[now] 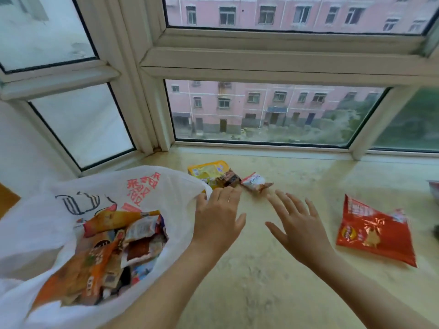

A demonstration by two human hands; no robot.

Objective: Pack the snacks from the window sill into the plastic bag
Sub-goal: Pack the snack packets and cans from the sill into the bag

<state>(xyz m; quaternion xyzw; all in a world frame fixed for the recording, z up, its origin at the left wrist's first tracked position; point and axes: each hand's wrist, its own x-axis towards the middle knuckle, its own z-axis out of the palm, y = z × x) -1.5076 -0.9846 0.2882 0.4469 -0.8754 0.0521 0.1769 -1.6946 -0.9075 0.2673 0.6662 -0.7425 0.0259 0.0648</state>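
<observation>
hands [217,218] and [298,224] spread empty near the plastic bag [152,186]; beyond it, small wrappers [255,181] look light and crinkly, best pinched at crimped ends.

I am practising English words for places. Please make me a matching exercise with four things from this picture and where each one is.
Things:
1. red chip bag
2. yellow packet
3. small white packet
4. orange wrappers

Places:
A. inside the plastic bag
B. beyond the right hand's fingertips
C. far right on the sill
D. beyond the left hand, beside the bag's rim

Pairs: 1-C, 2-D, 3-B, 4-A
</observation>
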